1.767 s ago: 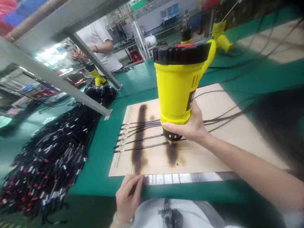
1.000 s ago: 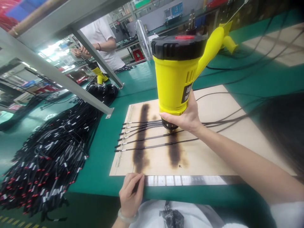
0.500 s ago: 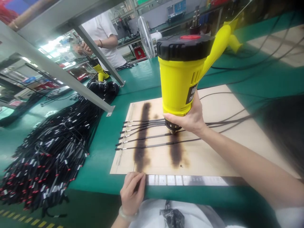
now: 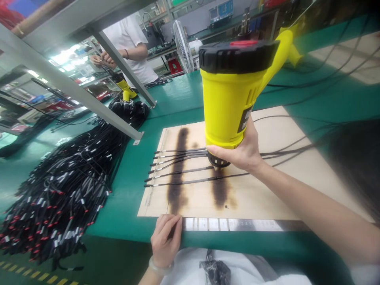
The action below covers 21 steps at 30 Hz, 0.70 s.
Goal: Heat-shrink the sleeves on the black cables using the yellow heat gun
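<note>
the right hand (image 4: 242, 152) was wrapped around the lower end of a yellow heat gun (image 4: 234, 99), fingers curled tight on its body just above the nozzle. the gun stood nearly upright, black cap on top, nozzle pointing down at a row of thin black cables (image 4: 178, 168) laid side by side across a wooden board (image 4: 267, 190). the nozzle sat just above the cables, over the right one of two dark scorch marks (image 4: 175, 174) burnt into the board. the left hand (image 4: 166, 241) rested at the near edge of the green bench (image 4: 124, 198), fingers together and bent over the rim, touching the end of a metal ruler (image 4: 237, 225) that ran along the board's front edge; it held nothing. a big heap of black cables (image 4: 59, 198) with red and white tags lay on the bench well to the left. farther back, another person in a white shirt (image 4: 133, 47) stood working, with a second yellow tool (image 4: 127, 93) near them and a fan (image 4: 182, 47) beyond.
</note>
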Available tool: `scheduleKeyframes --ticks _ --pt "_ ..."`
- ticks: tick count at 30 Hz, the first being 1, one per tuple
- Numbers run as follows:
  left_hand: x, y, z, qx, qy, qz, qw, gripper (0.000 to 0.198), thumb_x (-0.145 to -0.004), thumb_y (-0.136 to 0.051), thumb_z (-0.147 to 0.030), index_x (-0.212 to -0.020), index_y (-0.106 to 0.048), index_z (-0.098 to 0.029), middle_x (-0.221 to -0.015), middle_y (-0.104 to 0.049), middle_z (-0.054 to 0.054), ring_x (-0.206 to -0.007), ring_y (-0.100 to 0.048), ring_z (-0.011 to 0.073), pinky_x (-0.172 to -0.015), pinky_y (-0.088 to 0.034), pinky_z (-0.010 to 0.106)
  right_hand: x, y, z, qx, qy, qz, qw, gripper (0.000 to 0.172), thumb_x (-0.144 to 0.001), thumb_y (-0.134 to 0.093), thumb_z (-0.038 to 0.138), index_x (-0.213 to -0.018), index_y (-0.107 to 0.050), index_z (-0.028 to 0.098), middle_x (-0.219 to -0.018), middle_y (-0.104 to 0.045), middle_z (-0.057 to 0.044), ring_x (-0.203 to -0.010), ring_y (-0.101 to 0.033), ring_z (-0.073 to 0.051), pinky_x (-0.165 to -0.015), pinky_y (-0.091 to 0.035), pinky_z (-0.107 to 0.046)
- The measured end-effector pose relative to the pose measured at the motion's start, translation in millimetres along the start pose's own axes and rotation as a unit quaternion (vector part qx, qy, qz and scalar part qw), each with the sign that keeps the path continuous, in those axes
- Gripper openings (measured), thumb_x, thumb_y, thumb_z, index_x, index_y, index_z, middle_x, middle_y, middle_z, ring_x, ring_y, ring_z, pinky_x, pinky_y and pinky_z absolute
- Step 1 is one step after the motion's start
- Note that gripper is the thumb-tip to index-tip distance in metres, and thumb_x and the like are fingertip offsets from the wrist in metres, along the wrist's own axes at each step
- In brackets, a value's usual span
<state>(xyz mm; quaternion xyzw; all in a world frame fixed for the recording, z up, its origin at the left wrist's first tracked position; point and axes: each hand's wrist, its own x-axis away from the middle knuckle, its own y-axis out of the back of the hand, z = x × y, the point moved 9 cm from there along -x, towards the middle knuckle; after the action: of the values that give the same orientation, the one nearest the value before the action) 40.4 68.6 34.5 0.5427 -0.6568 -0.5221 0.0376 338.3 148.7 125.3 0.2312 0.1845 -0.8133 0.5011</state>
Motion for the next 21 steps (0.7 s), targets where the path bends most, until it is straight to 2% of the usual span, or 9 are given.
scheduleKeyframes --ticks 3,12,21 --pt "0.4 -0.1 0.4 0.001 -0.002 -0.001 1.0 0.02 -0.077 -0.059 -0.005 -0.091 -0.062 -0.018 -0.076 -0.06 0.005 -0.069 -0.056 0.0158 -0.063 -0.048 0.03 7.5 1.9 6.3 -0.008 -0.004 0.007 1.0 0.069 -0.055 -0.08 0.04 -0.106 -0.037 0.024 -0.095 -0.058 -0.005 -0.084 -0.06 -0.024 -0.073 -0.052 -0.04" --pt "-0.3 -0.3 -3.3 0.005 -0.015 -0.005 1.0 0.026 -0.073 -0.06 0.002 -0.091 -0.062 -0.017 -0.076 -0.059 0.005 -0.07 -0.055 0.0161 -0.063 -0.047 0.031 15.9 9.6 17.7 0.006 0.003 -0.016 1.0 0.068 -0.047 -0.085 0.033 -0.095 -0.038 0.024 -0.088 -0.058 -0.003 -0.079 -0.06 -0.023 -0.065 -0.052 -0.038" --pt "-0.1 -1.1 -2.2 0.003 -0.008 -0.006 1.0 0.023 -0.075 -0.059 -0.001 -0.09 -0.063 -0.017 -0.075 -0.06 0.005 -0.069 -0.056 0.0159 -0.063 -0.048 0.031 20.5 10.3 21.4 0.025 0.0 -0.017 1.0 0.069 -0.046 -0.084 0.035 -0.097 -0.039 0.024 -0.09 -0.059 -0.003 -0.079 -0.06 -0.024 -0.066 -0.053 -0.04"
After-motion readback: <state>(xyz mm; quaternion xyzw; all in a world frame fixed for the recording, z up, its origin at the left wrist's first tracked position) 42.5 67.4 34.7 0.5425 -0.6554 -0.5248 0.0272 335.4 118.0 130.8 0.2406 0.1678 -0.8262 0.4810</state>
